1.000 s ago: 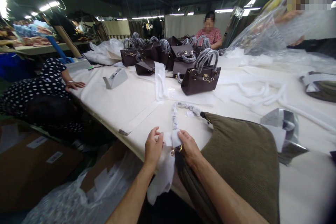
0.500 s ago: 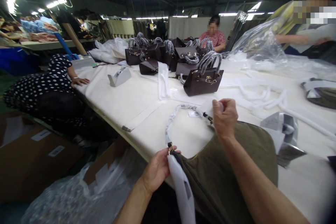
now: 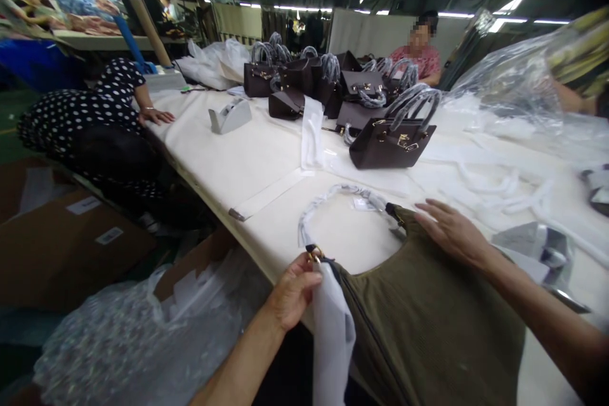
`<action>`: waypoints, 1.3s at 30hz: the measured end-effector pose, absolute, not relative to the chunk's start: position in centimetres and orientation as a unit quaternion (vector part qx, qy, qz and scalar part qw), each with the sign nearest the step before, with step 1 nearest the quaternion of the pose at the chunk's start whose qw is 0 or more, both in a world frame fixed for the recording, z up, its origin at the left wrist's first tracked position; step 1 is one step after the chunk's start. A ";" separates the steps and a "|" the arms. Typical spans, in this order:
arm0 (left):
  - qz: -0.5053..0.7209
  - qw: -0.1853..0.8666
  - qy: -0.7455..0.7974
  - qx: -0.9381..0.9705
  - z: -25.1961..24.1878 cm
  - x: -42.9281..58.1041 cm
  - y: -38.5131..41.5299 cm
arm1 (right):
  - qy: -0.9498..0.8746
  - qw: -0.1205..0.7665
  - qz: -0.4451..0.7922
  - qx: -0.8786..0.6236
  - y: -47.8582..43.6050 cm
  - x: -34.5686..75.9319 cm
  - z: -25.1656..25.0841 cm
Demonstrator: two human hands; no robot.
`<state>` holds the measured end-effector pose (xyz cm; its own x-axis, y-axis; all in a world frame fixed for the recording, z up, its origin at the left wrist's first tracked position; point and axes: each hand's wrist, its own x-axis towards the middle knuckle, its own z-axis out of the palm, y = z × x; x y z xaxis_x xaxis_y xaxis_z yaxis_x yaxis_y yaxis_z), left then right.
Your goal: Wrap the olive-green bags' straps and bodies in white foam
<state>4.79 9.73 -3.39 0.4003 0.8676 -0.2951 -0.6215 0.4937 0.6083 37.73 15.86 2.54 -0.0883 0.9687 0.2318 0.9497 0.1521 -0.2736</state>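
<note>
A person's left hand (image 3: 295, 292) pinches the gold-toned clasp (image 3: 314, 256) of an olive shoulder bag (image 3: 438, 304), a white strip (image 3: 332, 336) hanging below; the right hand (image 3: 450, 229), fingers extended, lies flat over its upper corner. The bag rests on the pale surface (image 3: 214, 158). The step appears to be steadying bag and strip; the next move calls for a firm pinch.

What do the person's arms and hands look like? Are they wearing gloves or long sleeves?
No gloves! The left hand and right hand are both bare. No sleeves show on the left forearm or right forearm either. I can't see a watch or bracelet on the wrists, and there are no clear markings. The right hand looks a little blurry.
</note>
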 end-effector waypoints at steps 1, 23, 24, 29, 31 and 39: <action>0.466 0.803 0.306 0.212 -2.9 5.1 10.8 | -0.746 0.134 0.053 -0.650 14.8 37.8 1.6; 0.529 0.734 0.336 0.261 1.4 6.1 14.0 | -0.579 0.277 0.452 -0.620 10.2 20.1 3.8; 0.518 0.738 0.339 0.267 1.4 5.8 14.0 | -0.564 0.287 0.481 -0.606 10.1 20.2 3.6; 0.495 0.759 0.311 0.288 0.8 5.0 14.0 | -0.540 0.297 0.570 -0.544 9.8 20.8 3.3; 0.502 0.762 0.285 0.293 0.4 5.1 14.0 | -0.552 0.311 0.552 -0.542 9.8 20.5 3.2; 0.512 0.794 0.176 0.275 0.0 5.6 13.3 | -0.523 0.357 0.558 -0.537 9.1 20.4 2.8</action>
<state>5.64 13.33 0.02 0.4128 0.9108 0.0013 -0.7168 0.3240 0.6174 20.44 9.10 2.84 -0.1693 0.9594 -0.2258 0.1627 -0.1988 -0.9664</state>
